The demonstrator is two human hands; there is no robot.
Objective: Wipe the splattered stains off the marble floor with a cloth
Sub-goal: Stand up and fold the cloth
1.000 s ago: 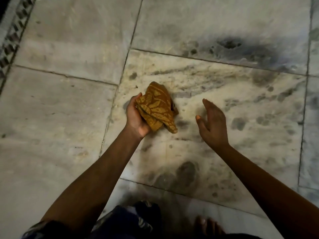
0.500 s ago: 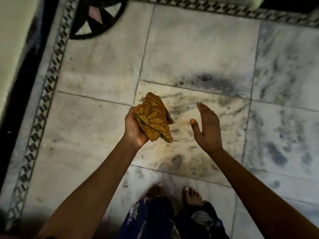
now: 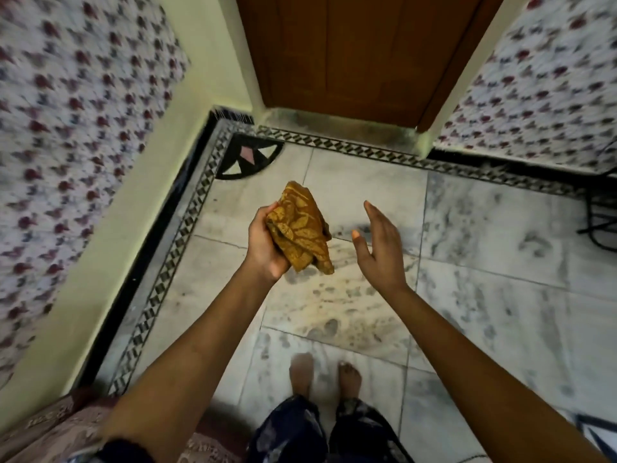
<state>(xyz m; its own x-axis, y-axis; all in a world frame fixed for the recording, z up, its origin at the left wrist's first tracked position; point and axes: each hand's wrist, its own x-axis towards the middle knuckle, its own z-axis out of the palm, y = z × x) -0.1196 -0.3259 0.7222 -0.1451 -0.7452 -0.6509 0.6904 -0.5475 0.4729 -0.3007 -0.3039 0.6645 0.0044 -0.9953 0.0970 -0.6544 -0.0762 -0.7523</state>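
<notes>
Nearest the camera, two bare feet (image 3: 324,375) are seen planted on the white, grey-veined marble floor (image 3: 494,315), below dark printed trouser legs (image 3: 320,432). Just beyond the feet, a slab of the floor is marked with dark splattered stains (image 3: 329,304), spots and smears spread across its yellowish surface. Above that stained slab, clear of the floor, a crumpled mustard-yellow cloth with a leaf pattern (image 3: 302,228) is held bunched in the left hand (image 3: 265,243), whose fingers are closed around its left side. The right hand (image 3: 379,243) is held beside the cloth, apart from it, palm turned toward it with the fingers spread and nothing in its grasp. Left of the stained slab, a black-and-white diamond-patterned inlaid border (image 3: 167,279) is run along the edge of the floor, backed by a black skirting band and a pale yellow wall (image 3: 110,208) hung with a white fabric printed in small red motifs (image 3: 66,105). Beyond the slab, a black quarter-circle corner inlay with a pink wedge (image 3: 248,158) is set where the border turns. Farthest off, a brown wooden door (image 3: 364,51) is seen closed above a dusty threshold, and a similar printed fabric is seen to its right.
</notes>
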